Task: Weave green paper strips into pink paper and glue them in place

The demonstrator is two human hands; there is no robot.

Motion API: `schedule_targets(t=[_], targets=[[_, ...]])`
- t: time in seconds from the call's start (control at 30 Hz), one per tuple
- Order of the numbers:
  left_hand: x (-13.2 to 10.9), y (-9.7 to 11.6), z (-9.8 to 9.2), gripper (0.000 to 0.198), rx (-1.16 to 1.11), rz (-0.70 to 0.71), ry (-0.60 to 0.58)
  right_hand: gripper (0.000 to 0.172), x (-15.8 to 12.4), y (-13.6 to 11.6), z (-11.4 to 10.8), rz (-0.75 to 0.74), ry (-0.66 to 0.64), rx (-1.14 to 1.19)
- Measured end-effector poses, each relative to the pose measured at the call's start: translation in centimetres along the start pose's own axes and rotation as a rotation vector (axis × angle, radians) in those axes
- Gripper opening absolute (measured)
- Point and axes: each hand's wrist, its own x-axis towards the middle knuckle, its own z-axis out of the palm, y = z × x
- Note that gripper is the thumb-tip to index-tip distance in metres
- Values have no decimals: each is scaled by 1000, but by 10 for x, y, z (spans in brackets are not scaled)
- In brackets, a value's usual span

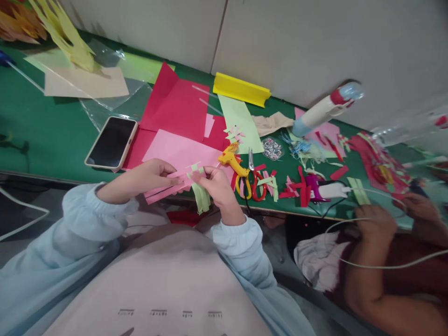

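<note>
My left hand (145, 179) is closed on pink paper strips (157, 193), pinching them between thumb and fingers just above the table's front edge. My right hand (221, 186) pinches light green paper strips (201, 198), which cross the pink ones and hang down below the fingertips. Behind both hands lies a sheet of pink paper (175, 149) on red paper (185, 107). A yellow glue gun (231, 157) rests just beyond my right hand. Beside it are scissors (251, 161) with a yellow and a red handle loop.
On the green table (63, 135) lie a phone (112, 142), a yellow holder (241, 88) and a bag of small beads (272, 148). A bottle (327, 109) leans near the wall. At right, a co-worker's hands (376, 224) work beside a white cable (385, 267).
</note>
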Motion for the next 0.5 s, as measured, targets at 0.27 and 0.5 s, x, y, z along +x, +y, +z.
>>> schedule_targets(t=[0.27,0.5], targets=[[-4,-6,-3,38,-5,-100,-62,49,0,-3,-8,9,25,-33],[-4,5,-1,35,45,-57,-52,47,1,-13,-8,-51,-18,-99]])
